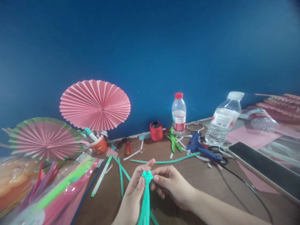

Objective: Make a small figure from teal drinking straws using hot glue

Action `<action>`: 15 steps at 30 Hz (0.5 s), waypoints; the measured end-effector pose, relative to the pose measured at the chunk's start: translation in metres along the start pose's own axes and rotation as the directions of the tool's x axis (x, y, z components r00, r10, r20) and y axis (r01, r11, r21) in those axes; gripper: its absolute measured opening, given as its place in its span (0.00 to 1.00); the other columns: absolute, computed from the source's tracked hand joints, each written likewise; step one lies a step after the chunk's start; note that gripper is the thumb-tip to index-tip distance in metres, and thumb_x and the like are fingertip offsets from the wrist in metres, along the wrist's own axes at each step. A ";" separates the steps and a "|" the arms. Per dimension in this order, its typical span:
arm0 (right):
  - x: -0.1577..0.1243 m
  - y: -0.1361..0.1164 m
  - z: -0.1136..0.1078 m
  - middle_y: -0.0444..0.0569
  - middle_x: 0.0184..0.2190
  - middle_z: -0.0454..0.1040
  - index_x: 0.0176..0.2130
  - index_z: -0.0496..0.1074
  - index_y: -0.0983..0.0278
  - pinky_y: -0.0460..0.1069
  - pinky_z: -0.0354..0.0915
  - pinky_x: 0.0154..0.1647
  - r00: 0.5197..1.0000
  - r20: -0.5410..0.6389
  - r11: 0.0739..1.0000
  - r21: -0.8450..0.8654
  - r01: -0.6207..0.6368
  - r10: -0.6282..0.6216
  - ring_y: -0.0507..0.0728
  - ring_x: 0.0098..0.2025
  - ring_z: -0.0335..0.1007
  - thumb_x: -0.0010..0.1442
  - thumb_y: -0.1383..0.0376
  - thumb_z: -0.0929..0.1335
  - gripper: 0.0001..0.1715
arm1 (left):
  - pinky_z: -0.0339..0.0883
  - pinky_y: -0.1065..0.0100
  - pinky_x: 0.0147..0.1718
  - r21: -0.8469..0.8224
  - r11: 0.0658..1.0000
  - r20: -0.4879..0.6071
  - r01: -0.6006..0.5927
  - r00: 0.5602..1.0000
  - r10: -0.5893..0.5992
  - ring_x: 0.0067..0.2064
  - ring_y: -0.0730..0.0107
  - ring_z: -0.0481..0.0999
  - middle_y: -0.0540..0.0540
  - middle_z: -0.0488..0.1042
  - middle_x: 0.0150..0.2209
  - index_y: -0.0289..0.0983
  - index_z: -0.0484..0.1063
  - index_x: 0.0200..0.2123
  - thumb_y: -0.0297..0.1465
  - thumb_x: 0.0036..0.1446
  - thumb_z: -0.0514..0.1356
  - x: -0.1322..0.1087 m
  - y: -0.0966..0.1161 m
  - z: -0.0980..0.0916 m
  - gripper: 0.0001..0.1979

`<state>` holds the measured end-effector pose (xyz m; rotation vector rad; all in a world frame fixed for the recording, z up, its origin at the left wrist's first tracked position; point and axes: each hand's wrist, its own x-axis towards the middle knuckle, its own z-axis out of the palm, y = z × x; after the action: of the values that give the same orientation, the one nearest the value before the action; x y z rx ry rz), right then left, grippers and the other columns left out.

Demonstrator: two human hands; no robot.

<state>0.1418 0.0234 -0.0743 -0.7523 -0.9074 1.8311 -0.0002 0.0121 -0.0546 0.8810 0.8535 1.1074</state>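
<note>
Desk [201, 179] — hands [133, 190] [172, 184] pinch teal stems [145, 200].

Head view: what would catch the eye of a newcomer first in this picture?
First the big pink paper fan, standing open at the left against the blue wall. Then, low in the middle, the left hand and right hand pinching a teal bundle of strands, with a blue glue gun lying on the table behind them.

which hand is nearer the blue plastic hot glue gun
Right. The right hand sits below-left of the blue plastic hot glue gun; the left hand is farther left, beyond the teal fuzzy-wire bundle.
</note>
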 end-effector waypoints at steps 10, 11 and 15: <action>0.000 -0.002 -0.001 0.43 0.19 0.71 0.28 0.70 0.68 0.41 0.55 0.16 0.993 -0.117 0.999 -0.031 -0.015 0.012 0.45 0.15 0.59 0.47 0.59 0.71 0.14 | 0.65 0.72 0.36 0.228 0.967 -0.120 -0.118 0.982 0.148 0.36 0.67 0.73 0.48 0.75 0.33 0.39 0.70 0.37 0.34 0.50 0.61 0.005 -0.003 -0.001 0.10; 0.000 -0.003 0.000 0.43 0.19 0.71 0.29 0.70 0.68 0.41 0.55 0.16 0.991 -0.132 0.998 -0.053 -0.014 0.007 0.45 0.15 0.59 0.47 0.59 0.71 0.14 | 0.65 0.72 0.36 0.318 0.936 -0.149 -0.152 0.967 0.207 0.37 0.67 0.73 0.48 0.75 0.34 0.40 0.70 0.37 0.34 0.50 0.61 0.005 -0.001 -0.001 0.10; 0.000 -0.003 0.003 0.43 0.19 0.71 0.28 0.70 0.68 0.41 0.55 0.16 0.986 -0.167 0.990 -0.141 -0.001 -0.023 0.45 0.15 0.60 0.48 0.58 0.70 0.14 | 0.67 0.71 0.35 0.611 0.761 -0.166 -0.219 0.904 0.394 0.36 0.64 0.74 0.47 0.75 0.33 0.39 0.73 0.30 0.33 0.49 0.61 0.001 0.002 -0.001 0.05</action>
<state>0.1408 0.0237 -0.0709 -0.9724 -0.9340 1.6782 -0.0019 0.0140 -0.0535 1.4380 1.3686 1.3062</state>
